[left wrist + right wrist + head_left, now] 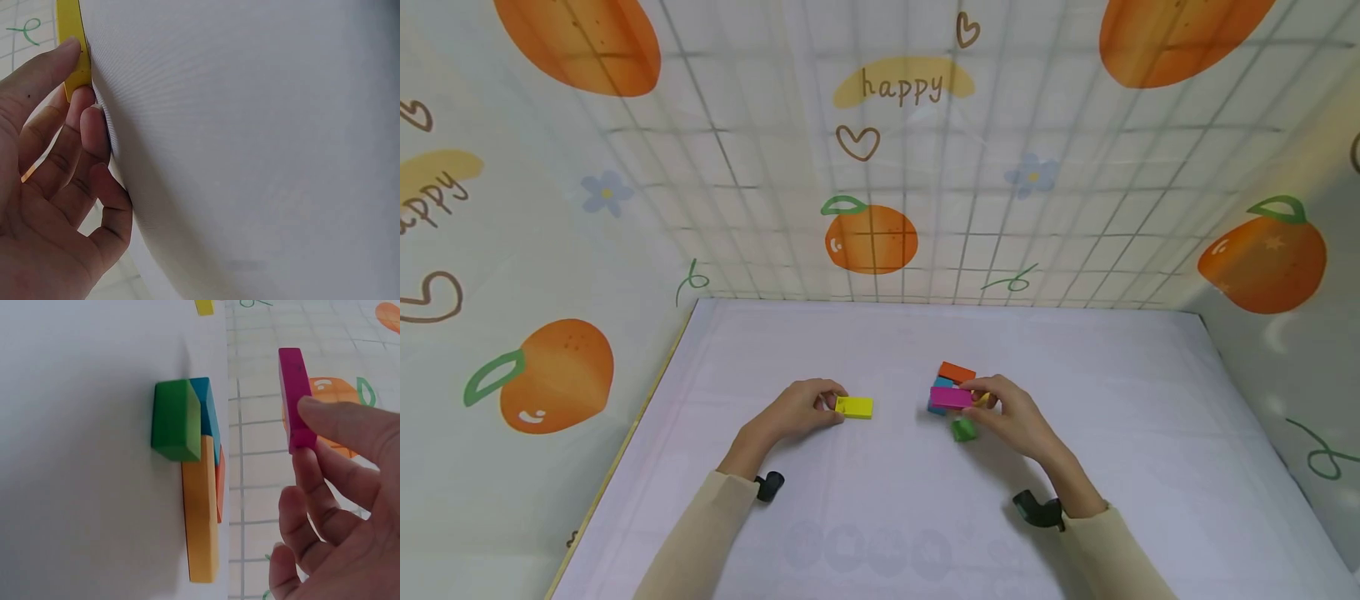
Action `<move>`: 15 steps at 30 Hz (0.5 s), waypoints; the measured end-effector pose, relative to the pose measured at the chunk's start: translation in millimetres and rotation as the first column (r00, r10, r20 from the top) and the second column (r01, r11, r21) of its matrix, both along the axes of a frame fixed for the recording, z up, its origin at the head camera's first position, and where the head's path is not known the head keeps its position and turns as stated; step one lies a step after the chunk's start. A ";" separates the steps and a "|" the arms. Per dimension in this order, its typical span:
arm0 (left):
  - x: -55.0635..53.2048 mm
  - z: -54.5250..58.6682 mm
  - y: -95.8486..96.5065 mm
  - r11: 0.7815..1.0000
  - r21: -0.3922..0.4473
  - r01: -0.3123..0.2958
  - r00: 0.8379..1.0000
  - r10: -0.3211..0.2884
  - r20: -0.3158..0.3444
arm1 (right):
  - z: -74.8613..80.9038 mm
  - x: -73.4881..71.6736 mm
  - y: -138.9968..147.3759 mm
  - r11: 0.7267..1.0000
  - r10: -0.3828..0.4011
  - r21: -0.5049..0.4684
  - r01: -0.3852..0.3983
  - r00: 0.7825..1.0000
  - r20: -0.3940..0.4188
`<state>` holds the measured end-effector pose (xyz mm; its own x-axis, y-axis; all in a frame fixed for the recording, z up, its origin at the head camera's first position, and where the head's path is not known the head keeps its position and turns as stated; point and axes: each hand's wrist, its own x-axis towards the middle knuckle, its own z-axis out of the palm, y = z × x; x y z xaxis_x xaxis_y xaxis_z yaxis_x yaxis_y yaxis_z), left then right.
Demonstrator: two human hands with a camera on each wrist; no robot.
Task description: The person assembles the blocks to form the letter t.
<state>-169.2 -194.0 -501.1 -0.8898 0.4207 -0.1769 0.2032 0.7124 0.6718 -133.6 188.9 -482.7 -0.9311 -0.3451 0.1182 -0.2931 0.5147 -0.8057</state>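
A yellow block (854, 407) lies flat on the white tabletop, its left end pinched between the thumb and fingers of my left hand (805, 408). In the left wrist view that yellow block (74, 56) touches the surface. My right hand (1017, 417) pinches a magenta block (951, 398) by one end, lifted above a small group of blocks. The right wrist view shows this magenta block (295, 397) apart from the others. Below it are a green block (177, 420), a blue block (208, 412), a yellow-orange block (200, 519) and an orange-red block (957, 372).
The white tabletop (880, 492) is edged by a printed cloth (760, 167) at the back and both sides. Black wrist cameras sit on the left wrist (769, 486) and the right wrist (1037, 508).
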 end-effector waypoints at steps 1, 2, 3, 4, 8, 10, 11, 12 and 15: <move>0.1 -0.2 -0.1 1.000 -0.005 -0.001 1.000 0.001 0.001 | -0.1 -0.2 -1.7 1.000 0.001 0.001 -0.001 1.000 0.005; 0.2 -0.3 -0.1 1.000 -0.005 -0.001 1.000 0.001 0.001 | -0.1 -0.6 -3.5 1.000 0.002 0.002 -0.002 1.000 0.011; 0.2 -0.5 -0.2 1.000 -0.007 0.000 1.000 0.000 -0.001 | 0.0 -0.9 -5.4 1.000 0.003 0.001 -0.003 1.000 0.017; 0.2 -0.7 -0.3 1.000 -0.008 0.002 1.000 -0.002 -0.003 | -0.1 -1.3 -7.2 1.000 0.003 0.001 -0.003 1.000 0.021; -0.2 -1.4 -0.9 1.000 -0.012 0.011 1.000 -0.011 -0.018 | -0.8 -3.1 -13.8 1.000 0.008 -0.006 -0.008 1.000 0.023; -0.1 -1.1 -1.1 1.000 -0.010 0.014 1.000 -0.014 -0.022 | -2.1 -4.3 -16.6 1.000 0.014 -0.013 -0.014 1.000 0.020; 0.0 -0.9 -1.1 1.000 -0.008 0.015 1.000 -0.015 -0.022 | -2.8 -4.8 -18.0 1.000 0.017 -0.020 -0.017 1.000 0.021; 0.3 -0.6 -0.9 1.000 -0.005 0.017 1.000 -0.017 -0.021 | -3.2 -5.2 -19.5 0.999 0.022 -0.027 -0.022 0.999 0.025; 0.7 -1.0 -1.1 1.000 0.002 0.020 1.000 -0.020 -0.021 | -5.2 -6.0 -23.9 0.998 0.035 -0.050 -0.034 0.999 0.029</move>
